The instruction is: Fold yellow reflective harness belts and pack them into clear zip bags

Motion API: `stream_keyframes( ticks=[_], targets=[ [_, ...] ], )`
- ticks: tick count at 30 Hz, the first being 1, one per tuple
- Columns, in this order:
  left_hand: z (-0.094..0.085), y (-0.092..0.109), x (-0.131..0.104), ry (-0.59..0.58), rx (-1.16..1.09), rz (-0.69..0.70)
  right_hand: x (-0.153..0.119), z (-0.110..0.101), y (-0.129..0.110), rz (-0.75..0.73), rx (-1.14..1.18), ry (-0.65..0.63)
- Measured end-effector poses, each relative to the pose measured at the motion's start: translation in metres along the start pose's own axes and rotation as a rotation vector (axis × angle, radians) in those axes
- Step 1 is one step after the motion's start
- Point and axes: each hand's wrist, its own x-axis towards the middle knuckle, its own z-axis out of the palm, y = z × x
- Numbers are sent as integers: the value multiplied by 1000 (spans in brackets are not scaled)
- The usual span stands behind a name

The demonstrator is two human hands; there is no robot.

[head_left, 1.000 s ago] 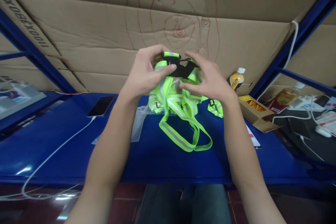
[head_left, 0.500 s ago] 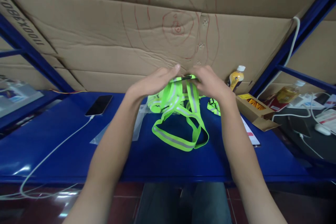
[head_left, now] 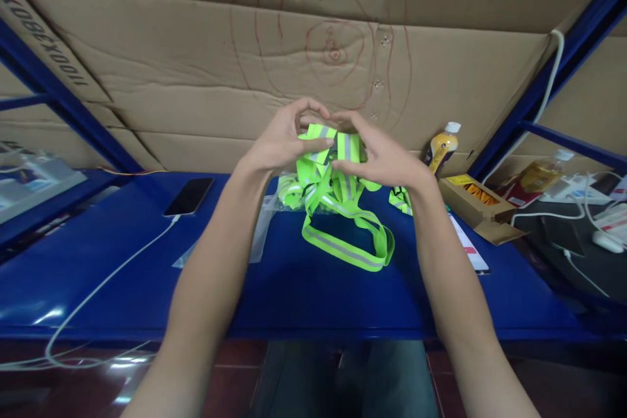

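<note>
A neon-green harness of straps with grey reflective stripes (head_left: 343,253) hangs from both hands, its lower loop resting on the blue table. My left hand (head_left: 291,137) holds the upper straps from the left, thumb in front and fingers curled behind. From the right, my right hand (head_left: 375,150) pinches the neighbouring strap between thumb and fingers. A dark piece shows between the two thumbs. Behind the harness, more green straps in clear plastic (head_left: 290,192) lie on the table, and a small green striped bundle (head_left: 400,200) is beside my right forearm.
On the blue table (head_left: 313,304) lie a black phone (head_left: 189,196) with a white cable, a clear bag (head_left: 262,232), an open carton (head_left: 482,206) and a white-screened device (head_left: 470,245). A yellow bottle (head_left: 442,147) stands before the cardboard wall (head_left: 196,59).
Both hands have turned so the thumbs face nearer, with fingers curled behind the straps. The upper straps are folded between them, and the lower loop has shifted slightly right.
</note>
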Motion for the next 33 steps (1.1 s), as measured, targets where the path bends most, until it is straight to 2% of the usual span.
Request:
stream_keyframes(
  ticks=[2,5,7,11,14,17,20,25,27,30,33],
  targets=[
    [1,5,-1,2,34,74,-4,-12,2,50,26,-3],
    [7,14,-3,9,140,197,-9,-27,3,136,22,-134],
    [11,18,-4,12,190,228,-10,-31,4,160,1,-190],
    [10,16,-5,-74,295,173,-8,-29,5,134,-163,-72],
    [2,8,-4,-138,360,59,-7,-25,6,99,-231,26],
    [-3,2,-2,-117,198,-56,-7,-22,2,93,-250,95],
    [-2,4,-1,-74,43,-79,-4,-18,-3,86,-257,111],
    [-9,2,-2,-26,8,-61,1,-7,1,21,-155,51],
    [-13,-1,-2,-14,26,-39,0,-7,7,23,-60,54],
    [-14,2,-3,-61,118,70,-5,-15,14,73,58,61],
    [-7,11,-3,-146,215,183,-9,-25,15,117,81,-100]
  ],
)
